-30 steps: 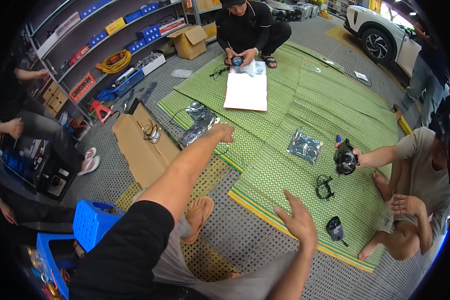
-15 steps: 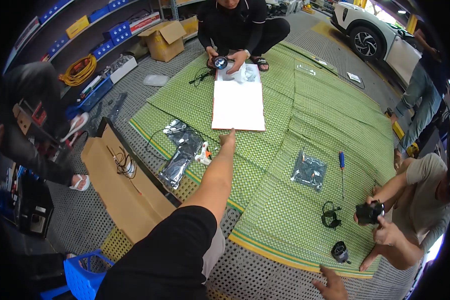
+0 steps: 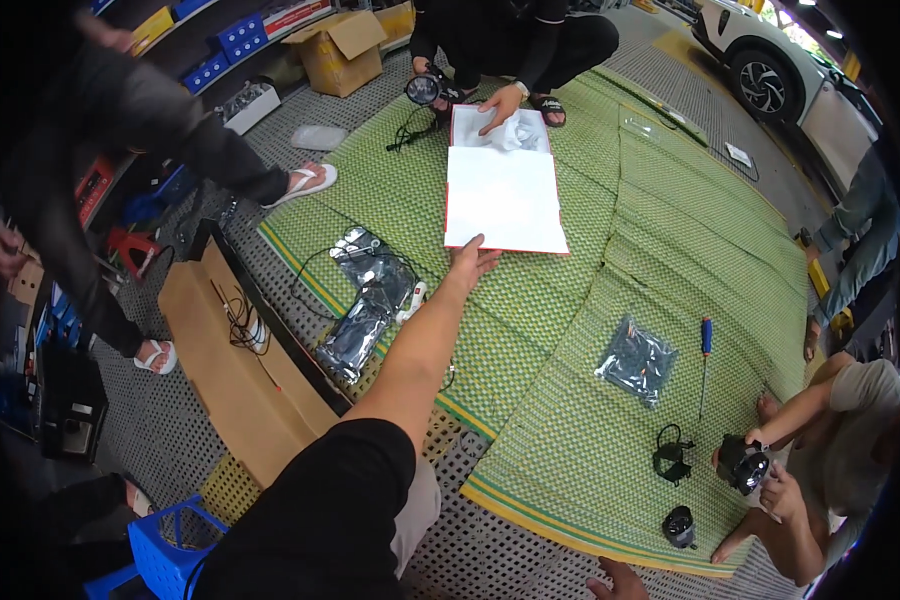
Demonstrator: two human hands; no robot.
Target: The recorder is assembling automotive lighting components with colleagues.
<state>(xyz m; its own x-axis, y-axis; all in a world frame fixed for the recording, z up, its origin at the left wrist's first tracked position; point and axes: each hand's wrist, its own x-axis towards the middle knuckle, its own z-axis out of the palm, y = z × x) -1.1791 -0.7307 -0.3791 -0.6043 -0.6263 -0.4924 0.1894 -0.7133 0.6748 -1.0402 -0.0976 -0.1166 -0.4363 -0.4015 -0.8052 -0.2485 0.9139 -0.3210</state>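
Note:
My left hand (image 3: 470, 264) reaches far forward. Its fingers pinch the near edge of the white inner face of an open, red-edged box lid (image 3: 505, 205). Beyond the lid lies the box's white interior, with crumpled white wrapping (image 3: 515, 133) in it. A person crouching opposite has one hand (image 3: 503, 108) over that wrapping and holds a black round-lens lamp (image 3: 425, 90) with a trailing cable in the other. At the lower edge my right hand (image 3: 618, 582) shows only in part, fingers apart, with nothing seen in it.
On the green mat (image 3: 540, 330) lie clear plastic bags (image 3: 365, 320), a bag of parts (image 3: 638, 360), a blue-handled screwdriver (image 3: 706, 345) and a coiled black cable (image 3: 673, 455). A long open cardboard box (image 3: 240, 370) and blue stool (image 3: 170, 545) stand left. A seated person holds another lamp (image 3: 745, 463).
The lid has shifted slightly right in view, with my left hand at its near edge. The opposite person's lamp has moved left. At left, another person has stepped onto the mat's edge.

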